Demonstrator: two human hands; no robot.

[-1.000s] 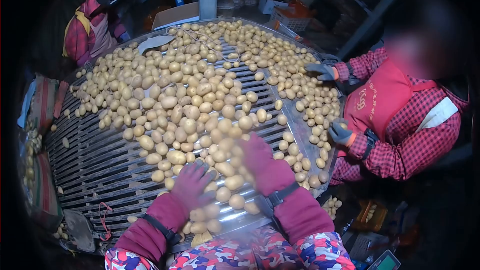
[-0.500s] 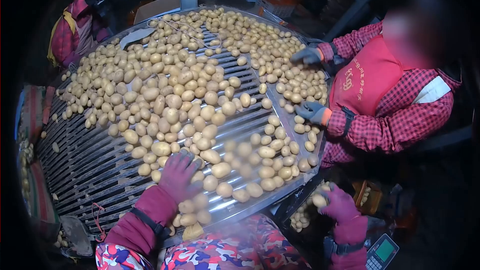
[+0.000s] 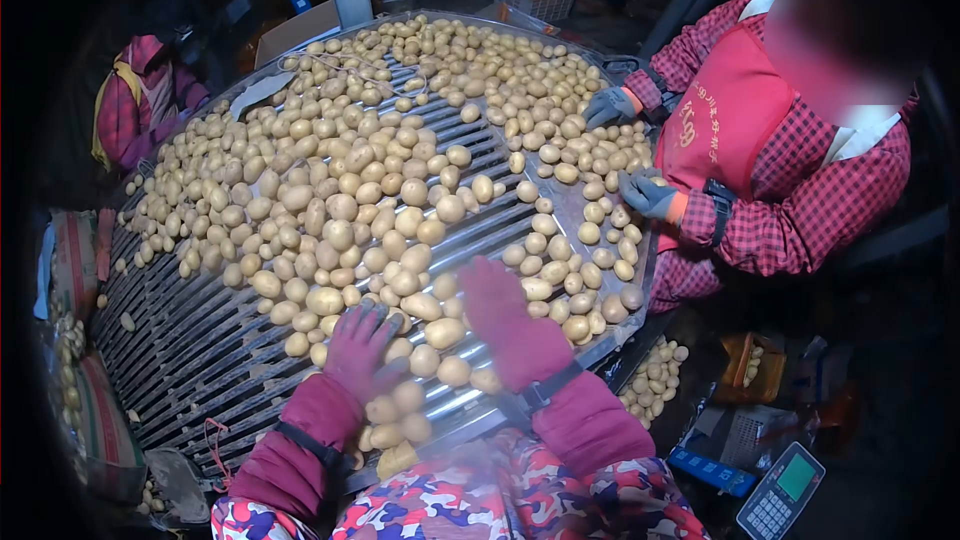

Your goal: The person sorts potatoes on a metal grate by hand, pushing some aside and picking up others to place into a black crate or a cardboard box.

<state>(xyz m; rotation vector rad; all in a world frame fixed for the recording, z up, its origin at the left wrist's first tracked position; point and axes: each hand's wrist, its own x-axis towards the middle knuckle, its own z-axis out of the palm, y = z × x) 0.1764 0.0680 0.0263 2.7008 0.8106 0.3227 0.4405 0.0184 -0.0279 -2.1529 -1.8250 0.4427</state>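
Many potatoes point(image 3: 345, 180) lie heaped on a slatted metal sorting table point(image 3: 230, 325). My left hand point(image 3: 365, 350), in a purple glove with dark fingertips, rests on potatoes near the front edge, its fingers spread. Just to its right, my right hand point(image 3: 497, 305) is over the table among the front potatoes, smeared by motion. Its fingers are not clear, and whether it holds a potato does not show. A few potatoes point(image 3: 398, 420) sit at the table's edge below my left hand.
Across to the right, a co-worker's gloved hands point(image 3: 648, 195) touch potatoes; another person point(image 3: 145, 105) stands far left. A pile of potatoes point(image 3: 655, 377) lies below the table's right corner, near an orange crate point(image 3: 750, 365) and a scale display point(image 3: 782, 490). Sacks point(image 3: 105, 430) stand left.
My right hand has come up from the lower-right potato pile, where it held a potato, to the table. My left hand stays on the potatoes. The co-worker's hands have shifted slightly.
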